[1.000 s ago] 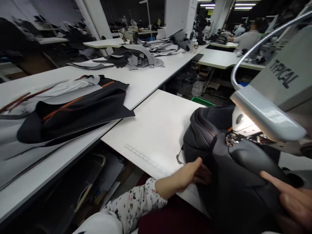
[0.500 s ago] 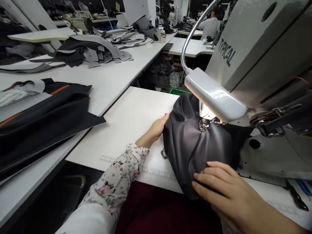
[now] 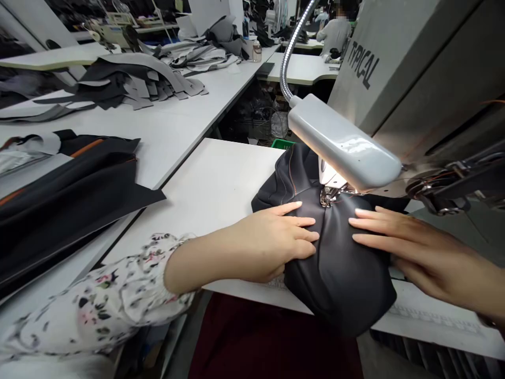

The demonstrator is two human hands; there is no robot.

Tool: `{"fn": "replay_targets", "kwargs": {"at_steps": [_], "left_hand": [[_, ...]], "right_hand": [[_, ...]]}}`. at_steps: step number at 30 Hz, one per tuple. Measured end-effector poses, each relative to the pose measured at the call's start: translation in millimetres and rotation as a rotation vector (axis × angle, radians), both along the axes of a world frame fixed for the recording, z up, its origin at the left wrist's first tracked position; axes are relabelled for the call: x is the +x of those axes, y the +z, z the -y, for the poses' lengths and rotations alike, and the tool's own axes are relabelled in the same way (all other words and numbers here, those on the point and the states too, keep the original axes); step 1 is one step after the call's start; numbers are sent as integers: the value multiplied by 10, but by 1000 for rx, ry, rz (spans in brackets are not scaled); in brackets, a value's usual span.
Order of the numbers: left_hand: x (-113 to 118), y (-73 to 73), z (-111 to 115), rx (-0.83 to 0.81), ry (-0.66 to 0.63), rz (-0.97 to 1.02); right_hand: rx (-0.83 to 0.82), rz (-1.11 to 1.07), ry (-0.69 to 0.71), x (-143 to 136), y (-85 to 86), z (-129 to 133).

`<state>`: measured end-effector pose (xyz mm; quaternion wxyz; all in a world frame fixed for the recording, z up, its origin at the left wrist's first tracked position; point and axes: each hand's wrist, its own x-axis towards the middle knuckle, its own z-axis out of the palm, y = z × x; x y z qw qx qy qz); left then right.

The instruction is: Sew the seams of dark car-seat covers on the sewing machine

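White tabletop (image 3: 221,168) carries dark fabric (image 3: 339,284) at four o'clock, under the presser foot (image 3: 327,196). Left hand (image 3: 276,242) lies on the fabric's nine o'clock side, right hand (image 3: 410,237) on its three, visible fingers outstretched, slightly parted.

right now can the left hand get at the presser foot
Probably yes: the left hand rests on the dark fabric close by the presser foot, with only fabric visible between them. The lamp might hamper an approach from above.
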<state>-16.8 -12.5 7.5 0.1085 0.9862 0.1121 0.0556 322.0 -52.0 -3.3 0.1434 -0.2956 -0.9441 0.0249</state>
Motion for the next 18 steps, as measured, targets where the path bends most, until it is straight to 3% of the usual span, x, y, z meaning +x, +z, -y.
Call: {"fn": "replay_targets", "kwargs": {"at_steps": [2,5,10,18], "left_hand": [[84,-111,-63,88,-12,46],[119,-246,-115,184,-53,184],[32,-304,-109,133,-41,417],[91,-270,-138,200,38,218]], "right_hand": [[102,86,9,-29,-72,-96],[186,40,164,-168,-191,-204],[204,-138,183,-250,-272,-272],[234,-70,140,-250,-258,-244]]}}
